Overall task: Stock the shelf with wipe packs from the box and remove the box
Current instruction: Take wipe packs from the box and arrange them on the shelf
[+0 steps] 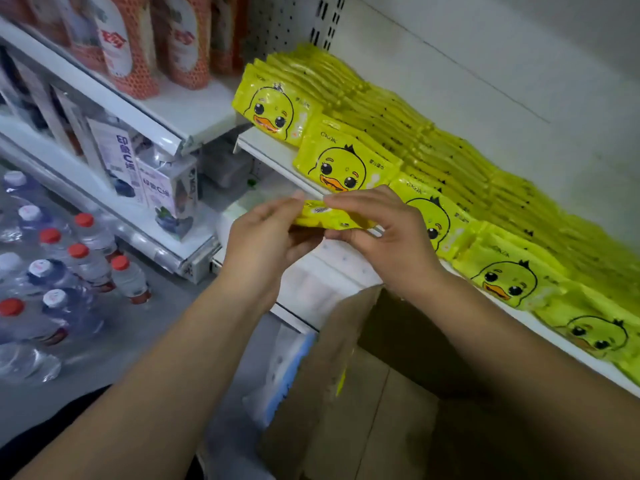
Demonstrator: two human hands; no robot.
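Stocking is looking nearly done — rows of wipe packs (pixel 433 161) are filling the shelf (pixel 273 150) at center right, both the left hand (pixel 263 237) and right hand (pixel 384 230) are pinching one last yellow pack (pixel 327 216) mid-frame — and the box (pixel 363 393) at bottom center is awaiting removal.

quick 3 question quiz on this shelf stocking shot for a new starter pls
1. True or false: the wipe pack is held by the left hand alone.
2. Where is the cardboard box? A: below the hands, in front of the shelf. B: standing on that shelf. C: out of view.
3. Fill in: the water bottles on the floor have white or ____ caps.

Key
1. False: the right hand pinches it too.
2. A
3. red
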